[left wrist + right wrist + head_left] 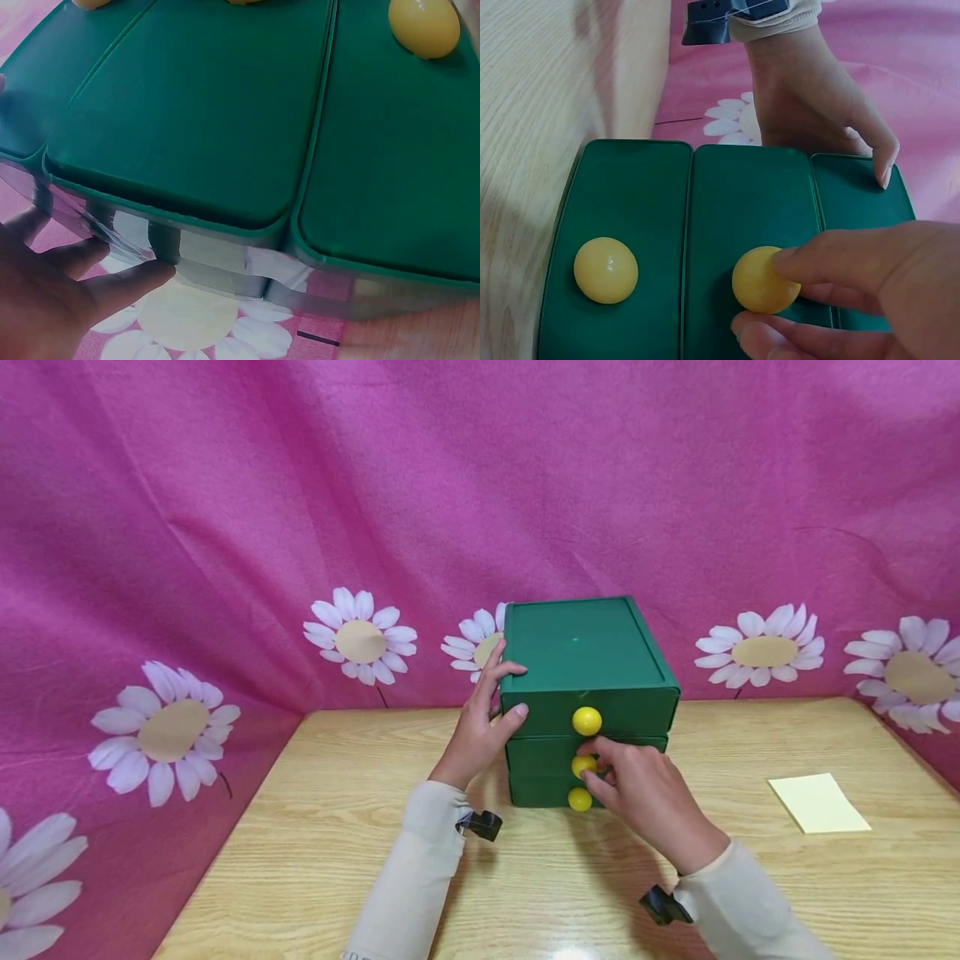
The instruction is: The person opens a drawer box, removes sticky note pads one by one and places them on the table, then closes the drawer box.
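Observation:
A green three-drawer box (588, 647) with a see-through side wall stands on the table. Each drawer front bears a round yellow knob: the top knob (587, 721), the middle knob (763, 283) and the bottom knob (606, 271). My right hand (648, 789) pinches the middle knob between thumb and fingers. Against the box's left side rests my left hand (480, 727), its fingers (131, 289) spread along the clear wall and its thumb on the top drawer's front edge. All the drawer fronts sit closed.
On the wooden table (337, 827), a pale yellow sticky-note pad (820, 803) lies to the right of the box. Pink cloth (570, 485) printed with white daisies hangs behind and on both sides.

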Tool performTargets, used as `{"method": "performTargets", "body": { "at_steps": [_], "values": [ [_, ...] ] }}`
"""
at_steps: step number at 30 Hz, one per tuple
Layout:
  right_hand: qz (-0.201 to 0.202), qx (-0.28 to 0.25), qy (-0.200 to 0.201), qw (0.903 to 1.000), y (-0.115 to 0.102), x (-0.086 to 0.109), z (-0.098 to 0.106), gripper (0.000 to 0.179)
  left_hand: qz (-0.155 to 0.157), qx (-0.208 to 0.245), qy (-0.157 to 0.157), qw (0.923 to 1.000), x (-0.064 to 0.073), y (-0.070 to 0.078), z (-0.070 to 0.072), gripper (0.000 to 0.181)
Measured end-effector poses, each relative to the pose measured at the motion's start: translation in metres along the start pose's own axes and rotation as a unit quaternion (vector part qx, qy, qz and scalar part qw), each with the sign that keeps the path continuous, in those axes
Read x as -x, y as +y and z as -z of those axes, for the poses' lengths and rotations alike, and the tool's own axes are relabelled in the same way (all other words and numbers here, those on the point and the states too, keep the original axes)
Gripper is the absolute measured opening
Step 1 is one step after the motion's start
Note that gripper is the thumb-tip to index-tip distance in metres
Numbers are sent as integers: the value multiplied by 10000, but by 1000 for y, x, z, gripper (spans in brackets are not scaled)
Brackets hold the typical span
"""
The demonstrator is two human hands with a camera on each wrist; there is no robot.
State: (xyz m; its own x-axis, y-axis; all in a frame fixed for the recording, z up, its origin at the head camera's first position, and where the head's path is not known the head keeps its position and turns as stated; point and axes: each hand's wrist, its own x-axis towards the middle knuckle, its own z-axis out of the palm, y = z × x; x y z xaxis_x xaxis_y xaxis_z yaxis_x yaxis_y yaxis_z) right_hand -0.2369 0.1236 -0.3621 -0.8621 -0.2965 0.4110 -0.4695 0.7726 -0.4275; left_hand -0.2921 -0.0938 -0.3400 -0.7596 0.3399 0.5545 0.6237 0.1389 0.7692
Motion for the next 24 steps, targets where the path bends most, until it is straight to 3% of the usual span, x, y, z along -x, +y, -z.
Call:
{"method": "performTargets", "body": {
  "at_steps": [24],
  "values": [
    [-20, 251, -340, 9991, -13, 7, 11, 15, 27, 40, -61, 10000, -1, -3, -1, 45]
  ]
}}
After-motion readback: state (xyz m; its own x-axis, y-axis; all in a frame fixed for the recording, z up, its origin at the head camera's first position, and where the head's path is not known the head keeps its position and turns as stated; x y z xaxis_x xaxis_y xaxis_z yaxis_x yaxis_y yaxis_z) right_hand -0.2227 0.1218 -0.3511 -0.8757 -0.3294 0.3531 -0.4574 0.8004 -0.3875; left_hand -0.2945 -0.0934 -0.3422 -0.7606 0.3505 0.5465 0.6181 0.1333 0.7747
